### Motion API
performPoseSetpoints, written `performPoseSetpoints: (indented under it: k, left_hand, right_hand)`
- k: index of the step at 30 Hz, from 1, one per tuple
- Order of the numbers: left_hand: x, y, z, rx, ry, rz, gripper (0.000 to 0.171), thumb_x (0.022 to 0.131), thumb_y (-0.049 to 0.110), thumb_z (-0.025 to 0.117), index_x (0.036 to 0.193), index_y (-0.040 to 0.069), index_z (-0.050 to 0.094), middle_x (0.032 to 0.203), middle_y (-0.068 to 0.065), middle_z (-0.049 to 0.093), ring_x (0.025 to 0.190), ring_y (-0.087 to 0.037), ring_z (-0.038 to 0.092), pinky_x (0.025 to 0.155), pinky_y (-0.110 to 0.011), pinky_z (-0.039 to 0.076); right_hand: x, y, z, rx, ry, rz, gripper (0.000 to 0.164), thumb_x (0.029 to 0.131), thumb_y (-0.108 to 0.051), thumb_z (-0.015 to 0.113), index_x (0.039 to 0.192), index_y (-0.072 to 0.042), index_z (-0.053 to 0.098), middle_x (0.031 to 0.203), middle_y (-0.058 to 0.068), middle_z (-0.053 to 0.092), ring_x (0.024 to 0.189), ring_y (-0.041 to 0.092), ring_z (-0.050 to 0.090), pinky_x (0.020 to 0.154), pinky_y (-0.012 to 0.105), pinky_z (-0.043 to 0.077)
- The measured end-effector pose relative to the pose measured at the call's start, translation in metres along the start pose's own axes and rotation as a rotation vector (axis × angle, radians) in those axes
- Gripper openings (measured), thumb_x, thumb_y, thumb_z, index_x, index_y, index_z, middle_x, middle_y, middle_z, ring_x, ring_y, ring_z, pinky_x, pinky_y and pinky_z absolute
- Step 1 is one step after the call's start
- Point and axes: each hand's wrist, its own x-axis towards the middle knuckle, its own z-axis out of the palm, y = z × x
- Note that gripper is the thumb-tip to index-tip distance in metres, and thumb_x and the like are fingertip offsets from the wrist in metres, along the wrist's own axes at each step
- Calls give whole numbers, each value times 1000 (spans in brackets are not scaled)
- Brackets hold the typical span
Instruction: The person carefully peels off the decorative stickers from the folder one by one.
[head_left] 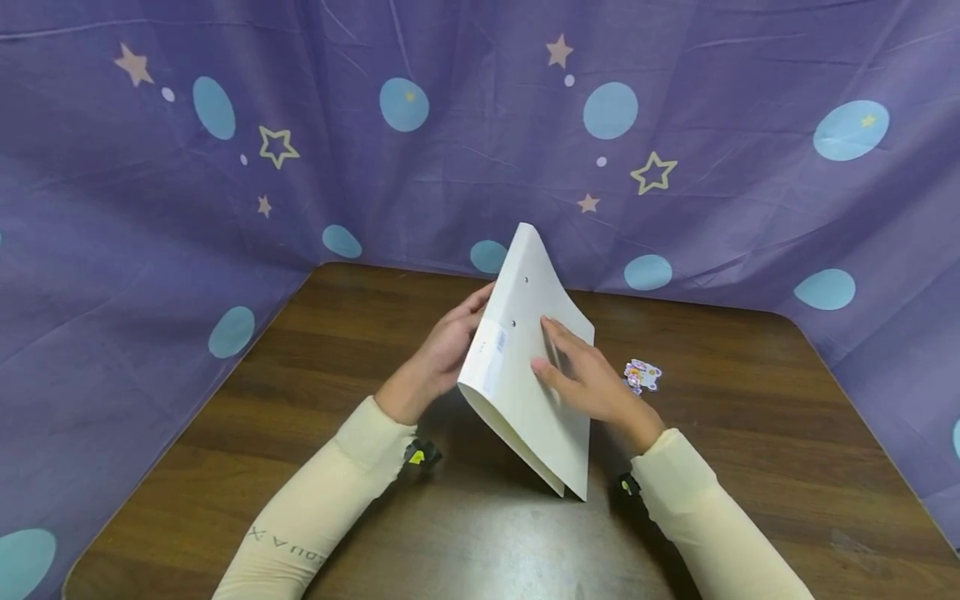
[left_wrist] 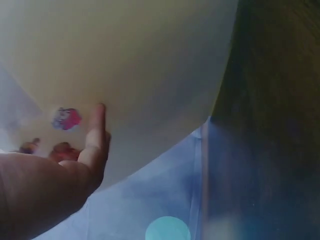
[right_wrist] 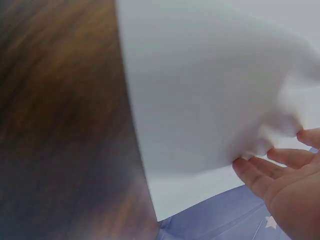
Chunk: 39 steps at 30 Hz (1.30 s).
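A white file folder stands tilted above the table, its spine uppermost and its two covers nearly closed together. My left hand supports it from the left, fingers laid against that cover. In the left wrist view, the left hand touches the cover beside a small pink cartoon sticker; other small stickers are partly hidden by the fingers. From the other side, my right hand rests its extended fingertips on the right cover. The right wrist view shows the right hand with several fingertips touching the white surface.
Colourful cartoon stickers lie on the brown wooden table, right of the folder. A purple curtain with stars and blue ovals hangs behind the table and along its sides.
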Motion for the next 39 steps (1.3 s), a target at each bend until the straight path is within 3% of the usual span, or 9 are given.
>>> performPoseSetpoints:
  k: [10, 17, 22, 24, 27, 31, 34, 39]
  left_hand:
    - [0, -6, 1, -18, -161, 53, 55, 111, 17, 32, 165, 23, 20, 164, -15, 31, 127, -21, 54, 94, -34, 56]
    - [-3, 2, 4, 26, -195, 117, 58, 109, 9, 35, 164, 18, 21, 165, -9, 29, 135, -24, 46, 96, -32, 54]
    - [-7, 10, 8, 97, -186, 180, 58, 108, 5, 38, 164, 14, 23, 165, -9, 31, 144, -25, 39, 100, -30, 52]
    - [-9, 12, 10, 116, -177, 188, 56, 109, 6, 38, 163, 14, 26, 164, -8, 33, 141, -23, 43, 98, -30, 54]
    - [-11, 15, 12, 198, -153, 198, 54, 110, 11, 43, 162, 17, 31, 153, -11, 45, 126, -21, 54, 87, -30, 58]
    - [-15, 17, 14, 374, -117, 208, 58, 105, 35, 55, 160, 27, 37, 134, -14, 55, 107, -20, 58, 77, -34, 58]
    - [-16, 18, 14, 449, -110, 197, 62, 101, 43, 59, 159, 31, 38, 136, -10, 53, 109, -22, 57, 81, -40, 58]
    - [-19, 19, 14, 552, -125, 176, 54, 108, 29, 52, 159, 34, 37, 156, 1, 41, 124, -27, 52, 86, -45, 58]
  right_hand:
    - [8, -20, -7, 209, 18, -25, 76, 104, -41, 58, 163, -11, 21, 168, 4, 22, 149, 24, 33, 112, 51, 44]
    - [13, -38, -12, 352, 6, 40, 76, 104, -35, 61, 163, -14, 21, 166, 9, 26, 130, 36, 56, 101, 43, 52]
    - [16, -46, -14, 403, 38, 25, 69, 105, -29, 60, 163, -18, 25, 162, 14, 36, 134, 36, 53, 103, 46, 51]
    - [17, -49, -14, 451, 41, 9, 67, 105, -26, 60, 163, -18, 26, 162, 13, 37, 137, 34, 51, 105, 43, 50]
    - [18, -54, -14, 588, 36, -17, 66, 104, -21, 61, 162, -14, 29, 159, 14, 42, 137, 33, 51, 107, 40, 49]
    - [17, -57, -13, 762, 36, -8, 70, 100, -23, 68, 160, -10, 33, 151, 18, 50, 131, 30, 56, 105, 37, 51]
    - [17, -56, -10, 846, 52, 27, 75, 96, -23, 74, 159, -8, 35, 146, 22, 54, 125, 28, 61, 102, 35, 53]
    - [16, -52, -5, 999, 75, 56, 72, 94, 0, 68, 157, 1, 34, 142, 25, 54, 120, 24, 63, 97, 35, 56]
